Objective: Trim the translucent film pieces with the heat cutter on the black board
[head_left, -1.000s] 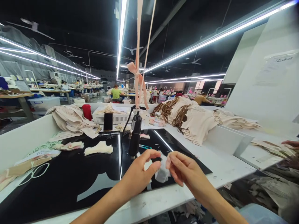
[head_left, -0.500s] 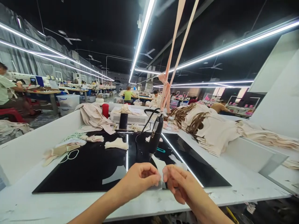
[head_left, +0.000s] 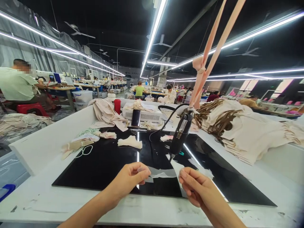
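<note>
My left hand [head_left: 135, 177] pinches the end of a thin translucent strip [head_left: 162, 173] that stretches toward the right over the black board [head_left: 102, 171]. My right hand [head_left: 196, 183] has thumb and fingers closed on the lower end of a white fabric piece [head_left: 177, 165]. Just above that piece hangs a black handheld tool [head_left: 180, 134], tip down, tied to pink fabric straps [head_left: 201, 76]. Whether the strip and the white piece are joined is unclear.
A cream cloth piece [head_left: 130, 142], a black phone [head_left: 136, 117] and a red cylinder [head_left: 117, 106] lie or stand beyond my hands. Stacked cream fabric [head_left: 251, 129] fills the right side. A seated person [head_left: 21, 84] is at the far left.
My hands have moved apart, and the translucent strip now shows stretched from my left hand. The view has shifted, so the hanging tool appears farther right.
</note>
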A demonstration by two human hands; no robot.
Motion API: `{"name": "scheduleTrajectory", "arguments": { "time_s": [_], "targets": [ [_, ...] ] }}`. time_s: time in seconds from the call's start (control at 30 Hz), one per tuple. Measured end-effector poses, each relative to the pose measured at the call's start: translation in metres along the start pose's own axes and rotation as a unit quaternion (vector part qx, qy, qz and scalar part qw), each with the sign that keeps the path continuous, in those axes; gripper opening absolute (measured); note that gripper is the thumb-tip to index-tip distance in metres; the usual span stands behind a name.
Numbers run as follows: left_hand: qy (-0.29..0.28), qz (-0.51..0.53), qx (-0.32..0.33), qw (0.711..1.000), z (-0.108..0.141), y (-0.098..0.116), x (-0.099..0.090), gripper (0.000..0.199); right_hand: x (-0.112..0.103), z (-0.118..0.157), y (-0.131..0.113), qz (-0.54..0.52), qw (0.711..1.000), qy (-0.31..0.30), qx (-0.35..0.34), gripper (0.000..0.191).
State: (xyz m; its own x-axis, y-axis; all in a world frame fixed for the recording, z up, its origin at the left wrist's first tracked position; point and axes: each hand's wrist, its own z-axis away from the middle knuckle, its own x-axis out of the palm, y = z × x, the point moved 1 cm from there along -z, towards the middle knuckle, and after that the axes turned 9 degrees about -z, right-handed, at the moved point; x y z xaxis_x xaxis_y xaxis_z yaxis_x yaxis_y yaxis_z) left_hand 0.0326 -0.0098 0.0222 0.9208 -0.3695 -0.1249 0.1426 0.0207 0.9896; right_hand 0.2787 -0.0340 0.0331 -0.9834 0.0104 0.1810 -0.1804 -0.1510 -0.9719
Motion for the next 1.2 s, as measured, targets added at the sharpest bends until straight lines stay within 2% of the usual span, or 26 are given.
{"name": "scheduleTrajectory", "arguments": {
  "time_s": [0.17, 0.57, 0.7, 0.87, 0.97, 1.1, 1.2],
  "targets": [
    [0.035, 0.094, -0.047, 0.994, 0.004, -0.011, -0.009, 0.046, 0.011, -0.006, 0.006, -0.002, 0.999, -0.019, 0.026, 0.055],
    [0.043, 0.207, -0.102, 0.972, 0.005, -0.024, -0.017, 0.048, 0.02, -0.007, 0.023, -0.069, 0.989, -0.043, 0.122, 0.053],
    [0.056, 0.196, -0.097, 0.974, 0.008, -0.019, -0.02, 0.046, 0.023, -0.001, 0.027, -0.011, 0.993, -0.078, 0.093, 0.057],
    [0.049, 0.146, -0.056, 0.986, 0.013, -0.012, -0.024, 0.044, 0.024, 0.01, 0.034, 0.131, 0.983, -0.13, 0.015, 0.057],
    [0.023, 0.118, -0.007, 0.993, 0.015, -0.009, -0.028, 0.04, 0.024, 0.009, 0.032, 0.134, 0.98, -0.149, 0.014, 0.055],
    [-0.02, 0.087, 0.069, 0.994, 0.018, -0.005, -0.034, 0.03, 0.027, 0.0, 0.025, 0.063, 0.993, -0.097, 0.008, 0.053],
    [-0.062, 0.078, 0.122, 0.988, 0.02, -0.002, -0.036, 0.022, 0.034, -0.006, 0.026, 0.019, 0.998, -0.051, 0.03, 0.05]
  ]
}}
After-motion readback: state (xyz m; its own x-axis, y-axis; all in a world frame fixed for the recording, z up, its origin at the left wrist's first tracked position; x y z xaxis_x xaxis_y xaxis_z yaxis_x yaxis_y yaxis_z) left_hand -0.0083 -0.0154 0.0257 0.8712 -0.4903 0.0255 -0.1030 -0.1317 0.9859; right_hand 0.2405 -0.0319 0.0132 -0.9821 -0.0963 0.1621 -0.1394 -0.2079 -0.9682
